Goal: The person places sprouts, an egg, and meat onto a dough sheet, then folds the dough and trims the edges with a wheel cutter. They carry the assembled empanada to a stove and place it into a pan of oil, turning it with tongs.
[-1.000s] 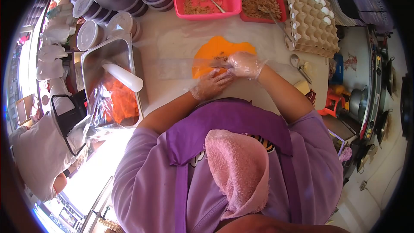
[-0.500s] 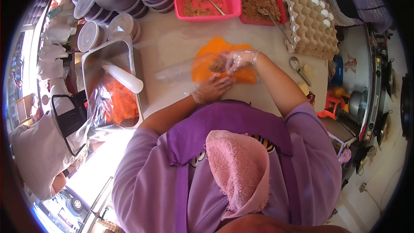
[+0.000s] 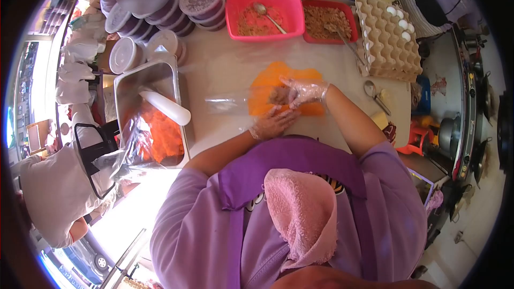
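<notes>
A thin, flattened orange sheet (image 3: 262, 83) that looks like dough lies on clear plastic film (image 3: 225, 104) in front of me. On its middle sits a small mound of brownish filling (image 3: 278, 96), partly covered by my fingers. My left hand (image 3: 274, 123), in a clear plastic glove, lies with fingers extended along the sheet's near edge, just below the filling. From the right, my right hand (image 3: 308, 92), also gloved, reaches over the sheet. Its fingers are apart, one stretched out above the filling and the others beside it; exact contact with the filling is hard to make out.
A metal tray (image 3: 179, 75) at left holds orange dough (image 3: 158, 134) and a white rolling pin (image 3: 166, 107). Stacked lidded tubs (image 3: 201, 0) stand behind it. Farther back are a pink basin (image 3: 265, 13), a red container (image 3: 329, 18), and egg trays (image 3: 385, 40). A spoon (image 3: 376, 96) lies right.
My right hand's fingers have spread from a closer, bunched pose near the filling. My left hand stays at the sheet's near edge. The whole view has shifted slightly.
</notes>
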Motion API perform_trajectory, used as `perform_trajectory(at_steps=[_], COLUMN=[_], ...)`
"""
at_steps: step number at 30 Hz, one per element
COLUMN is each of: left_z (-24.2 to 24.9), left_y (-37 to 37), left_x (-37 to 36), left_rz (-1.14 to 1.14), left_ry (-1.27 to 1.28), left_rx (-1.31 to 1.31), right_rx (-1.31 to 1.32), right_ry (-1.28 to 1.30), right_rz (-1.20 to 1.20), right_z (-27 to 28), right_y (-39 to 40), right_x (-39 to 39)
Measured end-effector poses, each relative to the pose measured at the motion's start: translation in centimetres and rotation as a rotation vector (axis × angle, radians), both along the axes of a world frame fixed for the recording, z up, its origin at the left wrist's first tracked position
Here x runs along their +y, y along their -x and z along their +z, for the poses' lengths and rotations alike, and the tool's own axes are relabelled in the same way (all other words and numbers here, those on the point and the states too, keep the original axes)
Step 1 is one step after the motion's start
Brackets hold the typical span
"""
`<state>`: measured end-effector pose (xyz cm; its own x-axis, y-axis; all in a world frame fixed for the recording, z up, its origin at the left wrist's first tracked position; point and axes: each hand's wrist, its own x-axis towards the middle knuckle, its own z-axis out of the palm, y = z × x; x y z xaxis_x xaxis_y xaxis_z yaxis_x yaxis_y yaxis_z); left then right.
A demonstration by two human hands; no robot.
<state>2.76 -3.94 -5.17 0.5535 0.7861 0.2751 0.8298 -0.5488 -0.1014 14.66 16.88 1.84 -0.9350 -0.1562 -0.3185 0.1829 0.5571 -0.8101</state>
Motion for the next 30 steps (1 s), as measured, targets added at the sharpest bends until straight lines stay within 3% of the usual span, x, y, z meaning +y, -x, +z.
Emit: perform_trajectory(at_steps=[1,3,7,12,13,15,16,18,22,25,30], left_z=[0.1,0.3,0.2,0.9,1.4,2.2,2.6,3.0,3.1,4.1,6.9], left_y=[-0.1,-0.3,-0.3,-0.2,-0.1,0.2,0.4,0.6,0.7,1.0,2.1], left_x=[-0.1,0.0,0.0,0.6,0.8,1.2,1.5,1.9,2.7,3.6,6.2], left_rz=[0.01,0.029,0.059,0.098,0.099,0.095,0.09,0.093,0.111,0.14,0.208], left_ry=[0.022,0.008,-0.035,0.028,0.087,0.1,0.112,0.157,0.236,0.332,0.489], left_rx=[-0.013,-0.022,-0.032,-0.083,-0.095,-0.12,-0.143,-0.156,-0.156,-0.187,-0.194], right_rx=[-0.025,-0.263,-0.228,-0.288,-0.288,-0.157,-0.156,-0.328,-0.22,-0.312,-0.337], right_ry=[0.024,0.381,0.234,0.429,0.428,0.111,0.107,-0.044,-0.065,-0.049,-0.236], right_rz=[-0.007,-0.407,-0.371,-0.704,-0.703,-0.492,-0.492,-0.502,-0.486,-0.466,-0.498], right_z=[0.5,1.2,2.2,2.4,2.3,2.4,2.5,2.7,2.1,1.9,0.1], right_y=[-0.5,-0.8,-0.5,0.4,0.6,0.8,1.1,1.7,2.5,3.8,5.3], right_x=[-0.6,-1.5,-1.8,-1.4,-1.0,-0.3,0.0,0.5,1.5,2.7,4.5])
